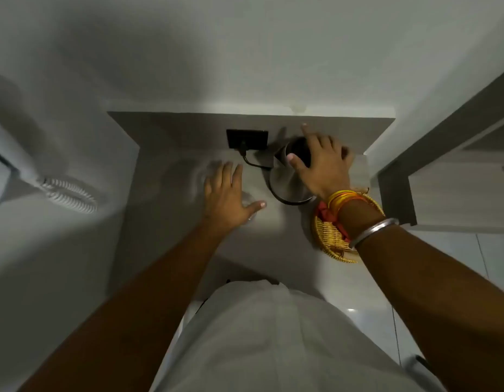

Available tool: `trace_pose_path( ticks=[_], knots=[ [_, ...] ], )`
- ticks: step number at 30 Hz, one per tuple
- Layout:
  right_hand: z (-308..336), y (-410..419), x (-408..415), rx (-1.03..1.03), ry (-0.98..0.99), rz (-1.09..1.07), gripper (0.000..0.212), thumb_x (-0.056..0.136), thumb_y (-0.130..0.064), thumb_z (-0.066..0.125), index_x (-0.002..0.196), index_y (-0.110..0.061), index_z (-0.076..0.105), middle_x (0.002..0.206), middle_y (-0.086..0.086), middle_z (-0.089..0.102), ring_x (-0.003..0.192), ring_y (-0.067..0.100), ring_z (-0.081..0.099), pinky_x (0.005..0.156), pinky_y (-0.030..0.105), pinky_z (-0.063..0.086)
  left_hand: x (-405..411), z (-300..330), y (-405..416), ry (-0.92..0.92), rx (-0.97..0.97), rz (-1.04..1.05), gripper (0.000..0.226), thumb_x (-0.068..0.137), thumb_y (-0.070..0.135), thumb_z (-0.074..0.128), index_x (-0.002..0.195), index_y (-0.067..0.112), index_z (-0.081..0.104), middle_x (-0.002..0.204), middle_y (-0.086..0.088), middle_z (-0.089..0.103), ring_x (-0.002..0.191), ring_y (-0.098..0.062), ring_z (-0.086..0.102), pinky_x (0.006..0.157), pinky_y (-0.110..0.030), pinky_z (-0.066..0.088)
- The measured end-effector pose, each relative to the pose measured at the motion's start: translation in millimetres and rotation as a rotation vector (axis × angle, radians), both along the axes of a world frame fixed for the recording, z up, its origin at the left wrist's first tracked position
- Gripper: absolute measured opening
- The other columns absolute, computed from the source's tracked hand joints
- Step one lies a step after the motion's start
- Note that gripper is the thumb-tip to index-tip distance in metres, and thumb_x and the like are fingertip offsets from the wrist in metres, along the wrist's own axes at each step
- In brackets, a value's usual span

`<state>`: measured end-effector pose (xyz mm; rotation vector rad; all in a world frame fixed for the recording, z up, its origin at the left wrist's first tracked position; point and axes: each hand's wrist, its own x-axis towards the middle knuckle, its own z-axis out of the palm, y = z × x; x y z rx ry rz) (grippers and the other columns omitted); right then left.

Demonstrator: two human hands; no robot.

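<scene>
Over the counter (279, 239), the right grip (321, 168) is spread above the kettle (284, 185), and the left grip (225, 199) is spread over a glass (248, 198). Best to grasp firmly and lift straight, minding the cord (253, 164).

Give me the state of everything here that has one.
kettle: upright on its base, cord plugged into the socket.
glass: on the counter, blurred.
basket: upright, red packets inside.
left hand: fingers straight, over the glass.
right hand: fingers spread over the kettle's top.
</scene>
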<state>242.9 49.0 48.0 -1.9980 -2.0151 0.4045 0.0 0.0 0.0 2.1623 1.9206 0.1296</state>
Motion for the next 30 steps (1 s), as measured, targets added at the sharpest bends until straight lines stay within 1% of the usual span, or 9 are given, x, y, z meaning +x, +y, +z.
trace_pose_path(
  ticks=[3, 7, 11, 15, 22, 24, 26, 28, 30],
  knots=[
    [-4, 9, 13, -0.007, 0.027, -0.122, 0.071, 0.089, -0.07, 0.049, 0.15, -0.032, 0.047, 0.143, 0.008, 0.058, 0.136, 0.032, 0.045, 0.11, 0.055, 0.024, -7, -14, -5, -0.085, -0.177, 0.062, 0.126, 0.068, 0.09, 0.06, 0.163, 0.021, 0.015, 0.172, -0.008, 0.019, 0.157, -0.033, 0.019, 0.121, -0.057, 0.025],
    [-11, 20, 23, -0.035, 0.068, -0.14, 0.068, 0.083, -0.072, 0.05, 0.139, -0.033, 0.059, 0.132, 0.005, 0.063, 0.129, 0.031, 0.05, 0.107, 0.051, 0.024, -15, -30, -7, -0.312, -0.339, 0.182, 0.125, 0.062, 0.072, 0.085, 0.16, 0.023, 0.025, 0.165, -0.006, 0.036, 0.149, -0.031, 0.035, 0.115, -0.054, 0.041],
    [-19, 24, 25, -0.004, 0.145, -0.137, 0.059, 0.084, -0.064, 0.057, 0.135, -0.034, 0.062, 0.126, 0.002, 0.062, 0.124, 0.029, 0.049, 0.105, 0.05, 0.025, -17, -46, -16, -0.387, -0.341, 0.143, 0.114, 0.055, 0.063, 0.093, 0.15, 0.028, 0.042, 0.15, 0.001, 0.054, 0.137, -0.024, 0.051, 0.111, -0.044, 0.047],
    [-22, 24, 24, 0.034, 0.197, -0.134, 0.057, 0.085, -0.054, 0.059, 0.138, -0.033, 0.061, 0.127, 0.001, 0.063, 0.123, 0.03, 0.049, 0.105, 0.051, 0.026, -16, -63, -20, -0.559, -0.346, 0.219, 0.096, 0.06, 0.035, 0.1, 0.142, 0.025, 0.051, 0.136, 0.004, 0.063, 0.124, -0.019, 0.062, 0.102, -0.035, 0.053],
    [-24, 31, 28, 0.032, 0.248, -0.089, 0.061, 0.087, -0.047, 0.054, 0.146, -0.033, 0.054, 0.127, 0.0, 0.066, 0.12, 0.028, 0.05, 0.101, 0.038, 0.02, -20, -58, -6, -0.619, -0.297, 0.227, 0.082, 0.055, 0.045, 0.097, 0.127, 0.034, 0.06, 0.12, 0.02, 0.065, 0.105, 0.001, 0.063, 0.088, -0.023, 0.053],
    [-20, 34, 32, 0.0, 0.416, -0.134, 0.06, 0.089, -0.042, 0.049, 0.148, -0.033, 0.054, 0.129, 0.002, 0.066, 0.123, 0.026, 0.051, 0.109, 0.041, 0.031, -18, -55, 3, -0.656, -0.278, 0.249, 0.082, 0.055, 0.043, 0.098, 0.127, 0.035, 0.06, 0.12, 0.02, 0.064, 0.106, 0.003, 0.062, 0.085, -0.019, 0.05],
    [-17, 35, 39, -0.002, 0.695, -0.171, 0.057, 0.093, -0.032, 0.044, 0.149, -0.028, 0.054, 0.125, -0.003, 0.067, 0.119, 0.011, 0.061, 0.105, 0.036, 0.053, -14, -52, 11, -0.677, -0.249, 0.263, 0.087, 0.055, 0.04, 0.099, 0.132, 0.031, 0.058, 0.126, 0.012, 0.064, 0.109, -0.005, 0.063, 0.088, -0.024, 0.052],
    [-19, 36, 49, 0.05, 0.805, -0.178, 0.054, 0.097, -0.027, 0.04, 0.149, -0.021, 0.054, 0.124, -0.015, 0.065, 0.115, -0.007, 0.062, 0.098, 0.019, 0.054, -11, -48, 20, -0.679, -0.202, 0.245, 0.089, 0.053, 0.036, 0.098, 0.133, 0.029, 0.058, 0.128, 0.008, 0.064, 0.113, -0.012, 0.063, 0.093, -0.035, 0.057],
    [-25, 38, 57, 0.06, 0.856, -0.241, 0.048, 0.103, -0.03, 0.041, 0.147, -0.018, 0.056, 0.137, -0.005, 0.063, 0.128, 0.003, 0.058, 0.108, 0.027, 0.05, -7, -43, 28, -0.671, -0.162, 0.207, 0.088, 0.052, 0.038, 0.097, 0.132, 0.031, 0.058, 0.127, 0.009, 0.065, 0.114, -0.015, 0.064, 0.094, -0.041, 0.058]
  ],
)
